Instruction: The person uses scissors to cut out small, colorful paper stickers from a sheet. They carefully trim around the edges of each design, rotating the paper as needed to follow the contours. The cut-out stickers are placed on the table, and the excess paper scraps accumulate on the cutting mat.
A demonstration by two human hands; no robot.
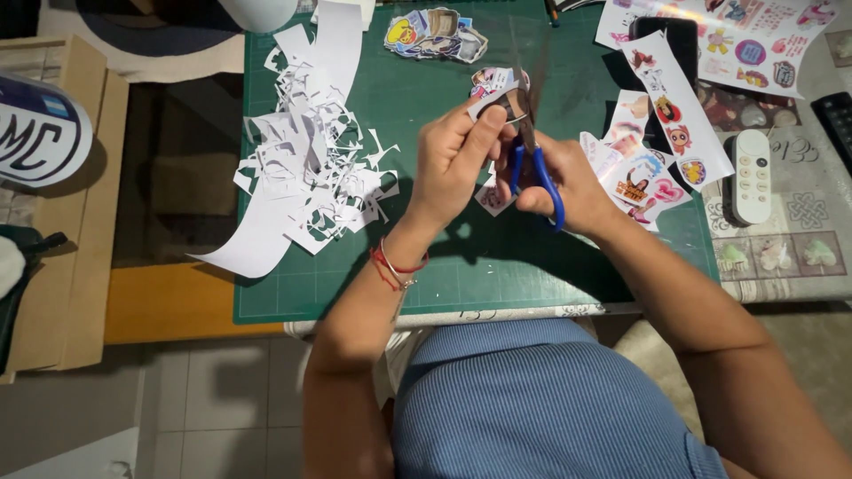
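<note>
Head view showed the left hand (454,160) pinching a small sticker piece (491,96) above the green mat's (426,266) middle, while the right hand (568,182), closed through blue-handled scissors (532,151), trimmed it; turning the piece carefully seemed needed next.

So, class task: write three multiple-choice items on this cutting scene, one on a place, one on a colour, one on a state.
1. Where does the heap of white paper scraps lie?
A. left part of the green mat
B. on the floor
C. on the remote

2. What colour are the scissors' handles?
A. red
B. blue
C. yellow

3. What is the left hand doing?
A. resting flat
B. pinching a small sticker piece
C. holding a pen

Key: 1 A, scraps sit on the mat's left side; 2 B, blue loops in the right hand; 3 B, fingertips grip the piece at the blades.
</note>
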